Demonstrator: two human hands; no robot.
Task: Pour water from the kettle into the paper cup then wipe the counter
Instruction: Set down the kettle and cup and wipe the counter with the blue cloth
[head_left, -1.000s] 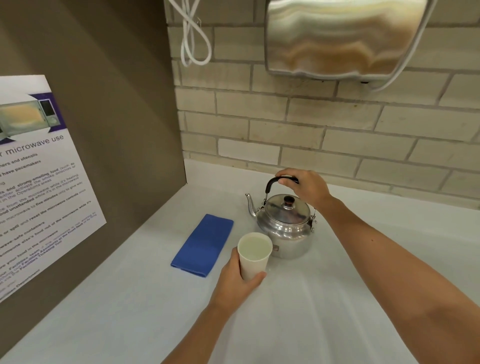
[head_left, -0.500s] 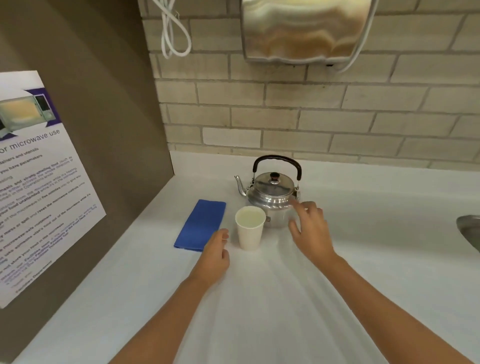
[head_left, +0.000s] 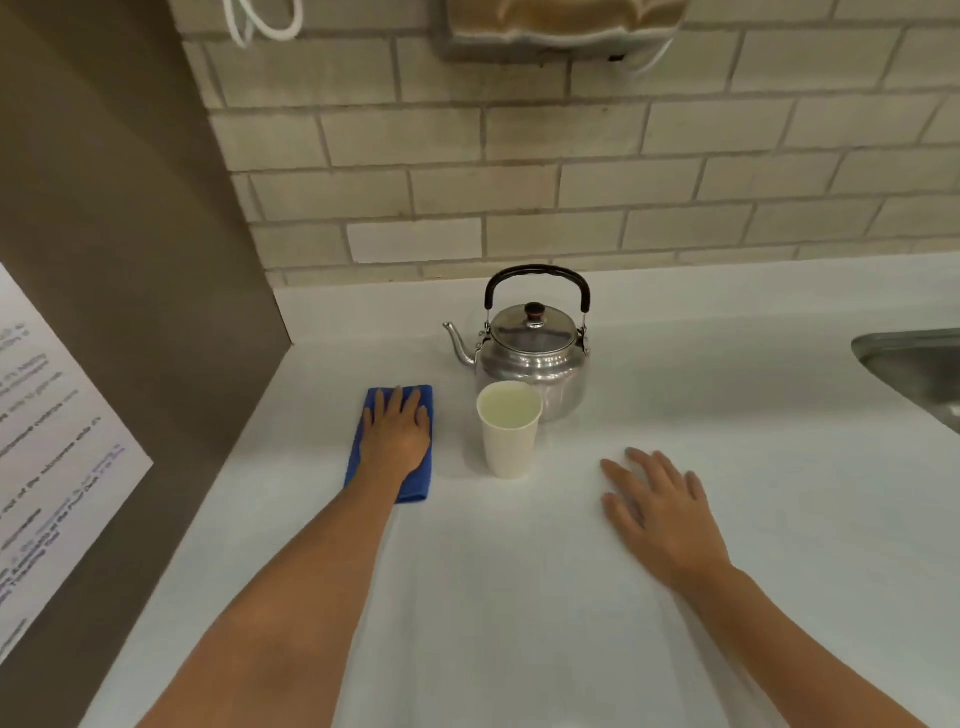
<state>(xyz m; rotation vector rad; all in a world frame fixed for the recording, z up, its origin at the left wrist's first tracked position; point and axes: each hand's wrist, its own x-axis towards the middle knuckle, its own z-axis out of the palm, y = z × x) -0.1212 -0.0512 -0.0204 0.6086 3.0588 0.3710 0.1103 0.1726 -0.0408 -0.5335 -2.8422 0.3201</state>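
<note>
A steel kettle (head_left: 532, 358) with a black handle stands upright on the white counter (head_left: 519, 597), spout to the left. Just in front of it stands a white paper cup (head_left: 509, 441) with water inside. Left of the cup lies a folded blue cloth (head_left: 363, 462). My left hand (head_left: 397, 434) lies flat on top of the cloth, fingers spread. My right hand (head_left: 660, 514) rests flat on the bare counter to the right of the cup, fingers apart, holding nothing.
A brown side panel (head_left: 130, 260) with a printed microwave notice (head_left: 47, 467) walls off the left. A brick wall (head_left: 571, 171) runs behind, with a metal dispenser (head_left: 561, 26) above. A steel sink (head_left: 914, 369) edge shows at far right.
My right hand let go of the kettle handle and drew back to the counter. My left hand released the cup and moved left onto the blue cloth.
</note>
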